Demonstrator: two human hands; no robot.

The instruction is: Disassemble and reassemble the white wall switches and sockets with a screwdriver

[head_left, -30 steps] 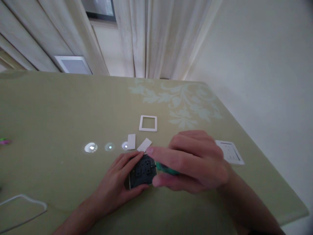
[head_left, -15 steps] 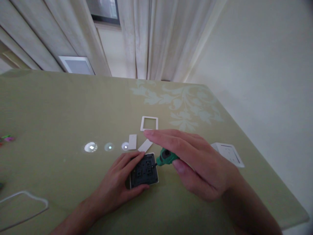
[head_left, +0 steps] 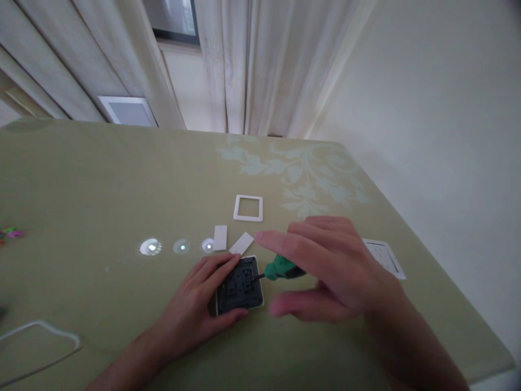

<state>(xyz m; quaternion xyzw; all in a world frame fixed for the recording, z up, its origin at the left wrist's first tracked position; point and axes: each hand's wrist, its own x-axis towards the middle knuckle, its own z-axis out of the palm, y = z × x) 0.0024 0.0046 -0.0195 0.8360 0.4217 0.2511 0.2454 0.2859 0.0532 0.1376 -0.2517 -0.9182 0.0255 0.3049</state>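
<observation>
A dark square switch module (head_left: 239,285) lies face up on the green table (head_left: 101,179). My left hand (head_left: 193,309) holds it by its left side, fingers curled round its edges. My right hand (head_left: 329,269) hovers to its right with fingers spread loosely round a green-handled screwdriver (head_left: 280,269). The screwdriver's dark tip touches the module's right edge. How firmly the right hand grips the handle is hidden by the fingers.
A white square frame (head_left: 248,208) and two small white rocker plates (head_left: 220,238) (head_left: 241,243) lie just beyond the module. A white plate (head_left: 382,258) rests at the right near the table edge. A clear tray rim (head_left: 38,336) is at the front left. Curtains hang behind.
My right hand opened from a closed grip over the screwdriver to spread fingers, then lowered slightly round the green handle. My left hand and the module stayed put.
</observation>
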